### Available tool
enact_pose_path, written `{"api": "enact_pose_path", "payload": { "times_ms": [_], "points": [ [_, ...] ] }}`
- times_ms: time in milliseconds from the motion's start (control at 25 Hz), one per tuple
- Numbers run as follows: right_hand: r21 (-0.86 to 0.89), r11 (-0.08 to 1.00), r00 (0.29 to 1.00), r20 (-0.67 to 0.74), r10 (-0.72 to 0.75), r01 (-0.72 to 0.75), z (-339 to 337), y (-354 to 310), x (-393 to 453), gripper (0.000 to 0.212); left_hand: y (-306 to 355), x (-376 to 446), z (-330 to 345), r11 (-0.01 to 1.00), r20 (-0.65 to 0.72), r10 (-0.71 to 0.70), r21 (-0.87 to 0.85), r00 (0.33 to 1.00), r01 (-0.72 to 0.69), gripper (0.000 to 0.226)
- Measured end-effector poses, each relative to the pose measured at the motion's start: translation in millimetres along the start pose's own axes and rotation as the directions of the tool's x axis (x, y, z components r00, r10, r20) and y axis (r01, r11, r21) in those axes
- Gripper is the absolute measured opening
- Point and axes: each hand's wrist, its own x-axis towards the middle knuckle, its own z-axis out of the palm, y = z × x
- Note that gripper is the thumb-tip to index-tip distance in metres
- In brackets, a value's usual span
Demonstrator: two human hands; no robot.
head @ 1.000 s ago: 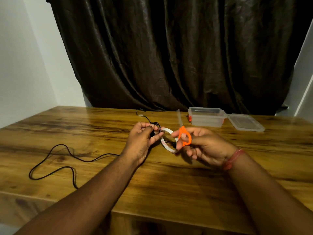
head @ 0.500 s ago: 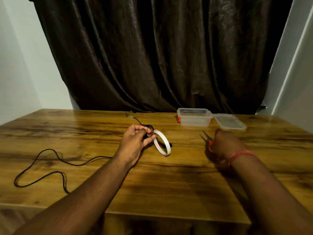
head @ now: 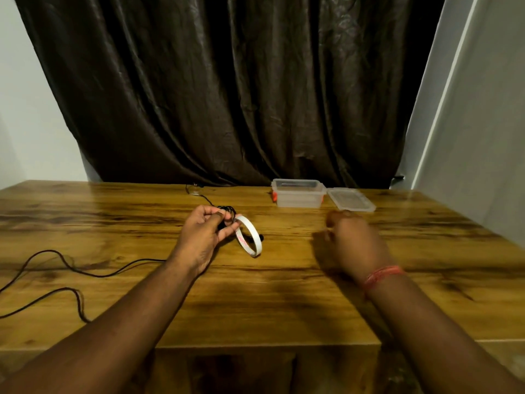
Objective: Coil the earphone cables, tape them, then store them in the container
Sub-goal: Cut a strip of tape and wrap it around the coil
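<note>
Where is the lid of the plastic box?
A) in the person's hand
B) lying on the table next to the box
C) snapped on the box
B: the lid lies flat on the table, just right of the open container.

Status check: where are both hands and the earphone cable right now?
Left hand pinching coiled earphone cable, tape roll hanging at it. Right hand blurred, grip unclear. Container open, lid beside it. Nothing blocking.
</note>
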Motion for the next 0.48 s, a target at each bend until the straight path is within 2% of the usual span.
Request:
{"api": "enact_pose_path", "payload": {
  "times_ms": [80,120,200,280,360,440,480],
  "points": [
    [0.279,0.959,0.999,-0.008,-0.051,0.051,13,-34,-9,0.020,-1,1,-1,1.000,0.003,-0.010,0.004,1.000,0.010,0.010],
    [0.445,0.895,0.997,0.056,-0.057,0.027,21,-52,-13,0.020,-2,2,-1,1.000,0.002,-0.013,0.007,1.000,0.013,0.009],
    [0.708,0.697,0.971,0.228,-0.076,-0.111,37,-80,-19,0.013,-4,4,-3,1.000,0.003,-0.010,0.018,1.000,0.010,0.010],
    [0.788,0.590,0.954,0.285,-0.094,-0.177,45,-90,-21,0.011,-4,3,-3,0.999,0.019,0.004,0.033,1.000,-0.004,0.011],
    [0.806,0.571,0.960,0.259,-0.104,-0.156,46,-89,-19,0.010,-4,2,-3,0.999,0.046,0.016,0.032,0.999,-0.017,0.014],
    [0.778,0.621,0.971,0.209,-0.117,-0.093,42,-79,-18,0.011,-4,3,-3,1.000,0.068,0.007,0.028,0.998,-0.009,0.015],
    [0.733,0.679,0.975,0.183,-0.129,-0.048,39,-70,-18,0.012,-4,3,-4,1.000,0.076,-0.003,0.030,0.997,0.000,0.014]
  ]
}}
